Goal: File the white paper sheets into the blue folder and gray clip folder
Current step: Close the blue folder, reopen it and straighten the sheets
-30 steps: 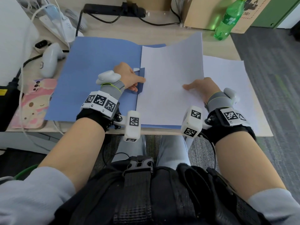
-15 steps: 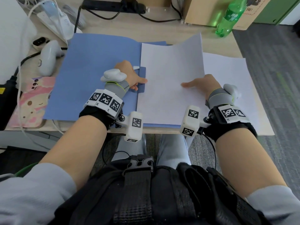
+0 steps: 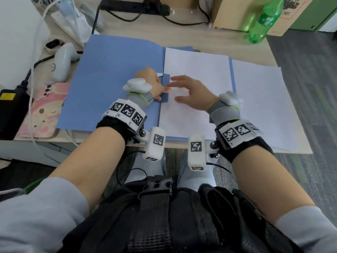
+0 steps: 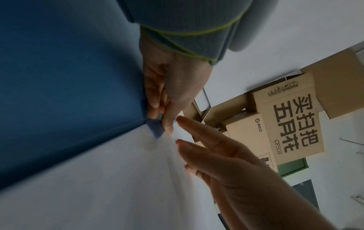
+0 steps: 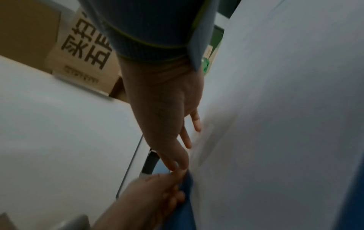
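The blue folder (image 3: pixel 113 73) lies open on the desk, its left cover bare. A white sheet (image 3: pixel 197 70) lies flat on its right half. A small blue flap (image 3: pixel 165 89) at the spine overlaps the sheet's left edge. My left hand (image 3: pixel 155 86) pinches this flap (image 4: pixel 155 126) between thumb and fingers. My right hand (image 3: pixel 189 94) hovers over the sheet with straight spread fingers (image 4: pixel 199 129), its fingertips close to the left thumb. More white sheets (image 3: pixel 260 103) lie to the right of the folder. I see no gray clip folder.
A green bottle (image 3: pixel 264 21) and a cardboard box (image 3: pixel 235 13) stand at the back right. A white controller (image 3: pixel 63 63), a pink phone case (image 3: pixel 42 110), a black adapter (image 3: pixel 11 110) and cables crowd the left edge. A power strip (image 3: pixel 135 6) lies at the back.
The sheet's raised far edge has dropped flat onto the folder. My right hand has moved left across the sheet to the flap. The left hand has kept its hold.
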A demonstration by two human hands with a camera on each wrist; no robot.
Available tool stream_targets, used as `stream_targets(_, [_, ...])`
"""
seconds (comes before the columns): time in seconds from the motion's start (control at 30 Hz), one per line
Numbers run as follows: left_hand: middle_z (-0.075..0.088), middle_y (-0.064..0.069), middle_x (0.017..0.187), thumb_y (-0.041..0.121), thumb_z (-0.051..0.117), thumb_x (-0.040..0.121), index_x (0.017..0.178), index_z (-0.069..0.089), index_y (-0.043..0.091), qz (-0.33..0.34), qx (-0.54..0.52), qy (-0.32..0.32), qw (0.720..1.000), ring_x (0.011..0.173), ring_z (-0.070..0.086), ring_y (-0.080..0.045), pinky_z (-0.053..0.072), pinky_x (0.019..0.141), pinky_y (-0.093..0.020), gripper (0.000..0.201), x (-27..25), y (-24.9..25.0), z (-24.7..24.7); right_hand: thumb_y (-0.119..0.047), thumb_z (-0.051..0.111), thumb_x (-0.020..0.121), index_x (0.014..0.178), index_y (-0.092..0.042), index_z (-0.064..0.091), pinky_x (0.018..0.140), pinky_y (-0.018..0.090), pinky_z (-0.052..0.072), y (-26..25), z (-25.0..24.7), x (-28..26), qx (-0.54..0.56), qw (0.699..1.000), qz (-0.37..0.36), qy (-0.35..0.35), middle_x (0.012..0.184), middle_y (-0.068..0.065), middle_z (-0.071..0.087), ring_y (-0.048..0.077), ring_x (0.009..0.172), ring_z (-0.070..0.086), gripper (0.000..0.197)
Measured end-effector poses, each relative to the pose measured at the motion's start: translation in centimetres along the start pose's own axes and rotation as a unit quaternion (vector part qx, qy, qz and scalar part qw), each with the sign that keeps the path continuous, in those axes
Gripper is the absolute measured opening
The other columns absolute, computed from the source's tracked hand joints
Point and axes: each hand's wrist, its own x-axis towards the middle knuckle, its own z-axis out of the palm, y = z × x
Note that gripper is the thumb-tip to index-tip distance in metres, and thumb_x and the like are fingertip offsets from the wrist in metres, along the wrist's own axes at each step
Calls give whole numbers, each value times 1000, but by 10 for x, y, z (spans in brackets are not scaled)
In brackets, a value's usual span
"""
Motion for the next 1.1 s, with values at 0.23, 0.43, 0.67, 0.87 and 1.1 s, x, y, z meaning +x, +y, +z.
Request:
stream_targets(0.23, [64,-1,62,-1,65,66,71,56,22,45,-63,11,997,58,62,-21,58,75,-37,24,-19,-16,-17,-17,49,94,134,-29,51,112,46,23,-7,13,11,-69,996,45,-29,147,-15,39,19,137,26,42])
stream_targets(0.43, [66,-6,106,13,61,72,99,66,15,-29,-58,229,971,102,60,-26,48,86,-31,27,-36,-64,-57,-10,50,90,129,-27,57,111,48,28,-13,20,16,-36,996,77,-8,144,-14,44,19,136,33,43])
stream_targets(0.67, [38,-20,142,38,57,84,132,36,4,-225,-39,218,949,134,33,-38,29,110,-45,62,-65,-112,-78,-7,46,89,131,-26,54,113,44,23,-20,31,10,-43,992,112,32,147,-15,41,19,138,32,47])
stream_targets(0.87, [55,-2,87,28,50,78,87,62,20,-86,-125,238,959,88,52,-22,35,75,-25,17,-86,-103,-108,-3,48,86,132,-22,54,116,46,23,-19,39,13,-9,992,117,38,148,-12,41,21,139,32,50])
stream_targets(1.1, [65,-4,116,4,47,74,120,58,15,186,-434,6,882,107,61,-18,48,97,-33,49,-102,-50,-126,-4,52,86,135,-20,51,116,43,25,-26,37,6,31,991,125,25,149,-7,40,22,139,35,52])
